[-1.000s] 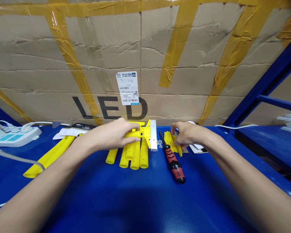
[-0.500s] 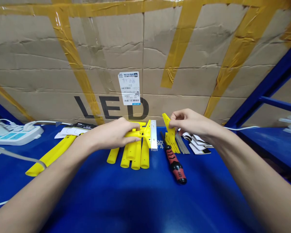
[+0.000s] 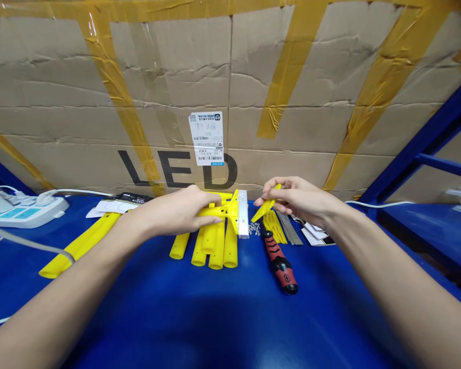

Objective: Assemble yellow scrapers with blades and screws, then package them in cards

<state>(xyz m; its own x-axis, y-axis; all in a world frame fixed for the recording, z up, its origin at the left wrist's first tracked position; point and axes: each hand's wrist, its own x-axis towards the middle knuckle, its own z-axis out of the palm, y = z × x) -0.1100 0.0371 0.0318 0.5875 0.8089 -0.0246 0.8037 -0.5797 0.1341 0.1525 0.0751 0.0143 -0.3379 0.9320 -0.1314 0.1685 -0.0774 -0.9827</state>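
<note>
The box (image 3: pixel 299 169) at twelve o'clock is dull, wrinkly cardboard with shiny tape (image 3: pixel 280 77). In the middle, the yellow scraper (image 3: pixel 232 209) is smooth plastic with a shiny, metal-looking strip (image 3: pixel 243 212). At five, the screwdriver (image 3: pixel 279 259) has a grooved handle; at four, grey strips (image 3: pixel 291 232) look like dull metal. The blue table (image 3: pixel 230 323) at six is smooth and glossy.

A glossy blue tabletop (image 3: pixel 223 328) spans the lower frame, its near part bare. At the left edge sits a white power strip (image 3: pixel 42 218) with plugs in it; near it, long yellow handles (image 3: pixel 85 243) lie slanted. Just below centre is a cluster of yellow tubes (image 3: pixel 216 259), one resting on the others. To the right lie small screws (image 3: pixel 254 229), a red-and-black screwdriver (image 3: pixel 280 264), flat yellow pieces (image 3: pixel 275 229), grey strips (image 3: pixel 290 230) and printed cards (image 3: pixel 315 234).
</note>
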